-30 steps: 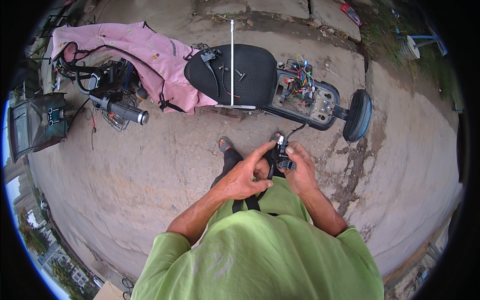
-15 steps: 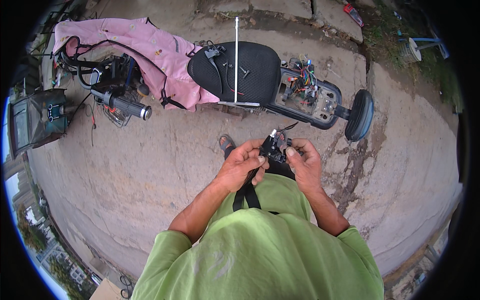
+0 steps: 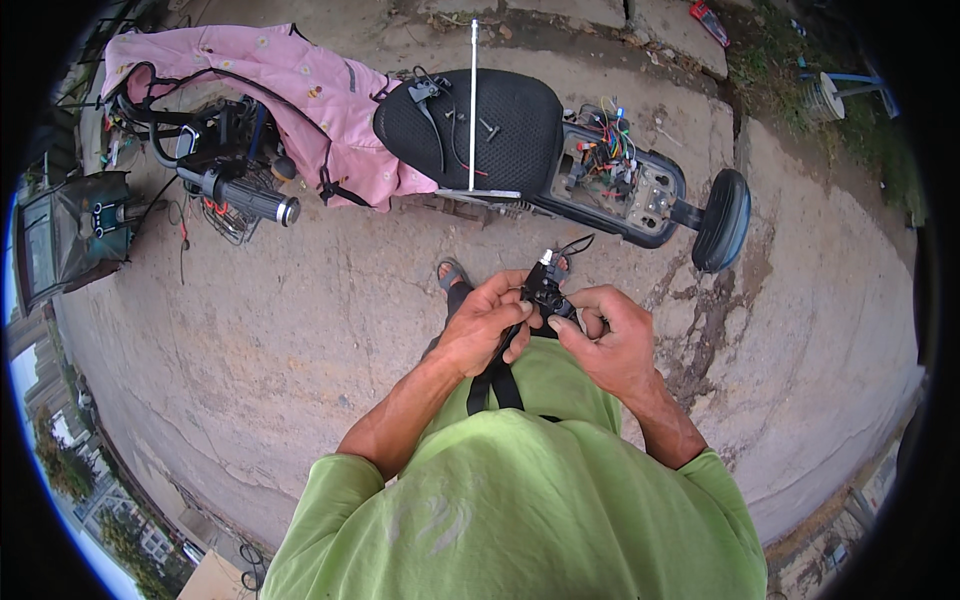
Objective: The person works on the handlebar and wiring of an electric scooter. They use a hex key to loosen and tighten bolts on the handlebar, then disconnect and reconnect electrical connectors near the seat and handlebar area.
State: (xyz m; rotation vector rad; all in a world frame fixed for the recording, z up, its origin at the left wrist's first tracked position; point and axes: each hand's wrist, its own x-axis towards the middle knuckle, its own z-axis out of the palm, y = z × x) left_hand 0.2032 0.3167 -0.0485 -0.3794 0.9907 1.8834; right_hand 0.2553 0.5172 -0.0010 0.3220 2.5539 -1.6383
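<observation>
A black brake lever (image 3: 545, 287) with a silver adjuster and a thin black wire is held up in front of my body. My left hand (image 3: 487, 325) grips its left side, thumb and fingers closed round it. My right hand (image 3: 612, 340) pinches at the lower right of its clamp end, fingers curled; the exact spot under the fingertips is hidden. Beyond my hands, a second black lever (image 3: 428, 92) and small bolts (image 3: 488, 128) lie on the scooter's black seat (image 3: 530, 100).
The scooter stands crosswise ahead, with a pink cover (image 3: 260, 80), a handlebar grip (image 3: 262, 205) at left and loose coloured wires (image 3: 612, 155) behind the seat. A padded backrest (image 3: 722, 222) juts out at right. A pale rod (image 3: 473, 100) stands up beside the seat.
My right hand has moved slightly down and to the right, its fingers now curled at the lever's lower end. The lever has tilted and shifted a little; my left hand keeps its hold.
</observation>
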